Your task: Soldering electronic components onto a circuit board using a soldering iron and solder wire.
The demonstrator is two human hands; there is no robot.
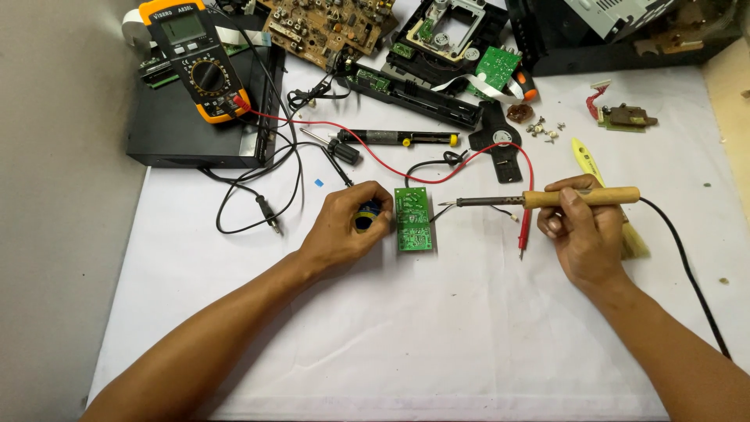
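The left hand [348,227] rests on the white desk [437,328], its fingers [380,205] curled narrow around a small blue and yellow object [367,216] that is mostly hidden by them, so its kind is hard to make out. Just beside those fingers, touching them, lies the small green circuit board [413,219], flat on the desk. The right hand [582,230] grips the wooden handle of a soldering iron [539,199]; the metal tip points left, near the board's right edge but apart from it. A red probe [523,230] lies between board and right hand.
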